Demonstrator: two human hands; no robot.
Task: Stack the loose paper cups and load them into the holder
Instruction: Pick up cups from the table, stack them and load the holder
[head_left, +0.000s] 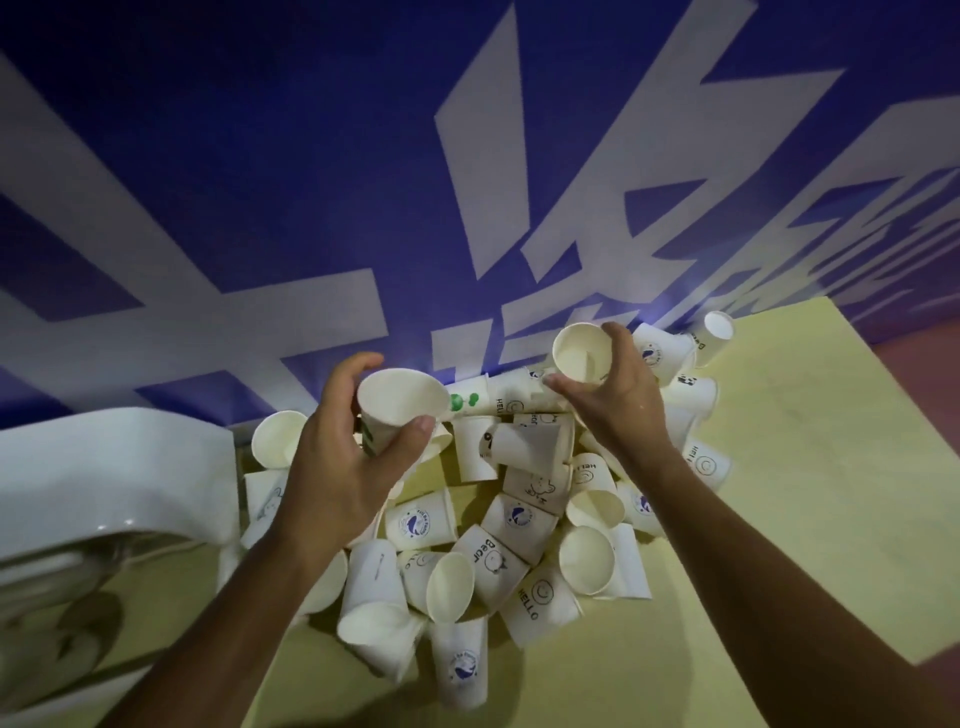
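The heap of loose paper cups (519, 519) lay on the yellow-green counter (779, 467) and filled its middle part. Most cups in it lay on their sides and pointed in many directions. Some touched each other and some lay across others. Several carried small prints, among them the words "HELLO" and "Bear".

Above the far left side of the heap, the left hand (337, 457) held the first cup (402, 400). Its grip was curled round the cup, with the thumb on the near rim and the fingers behind the far wall. The open mouth of this cup faced up toward the camera.

Above the far right side of the heap, the right hand (613, 395) held the second cup (582, 353). Its grip also was closed round the cup, with the fingers bent over its top and side. The mouth of this cup faced the camera too. The two held cups were apart and did not touch.

To the left of the heap stood a white glossy body (104, 493); I could not tell what it was. Behind the heap rose a blue wall (260, 156) with big white signs.
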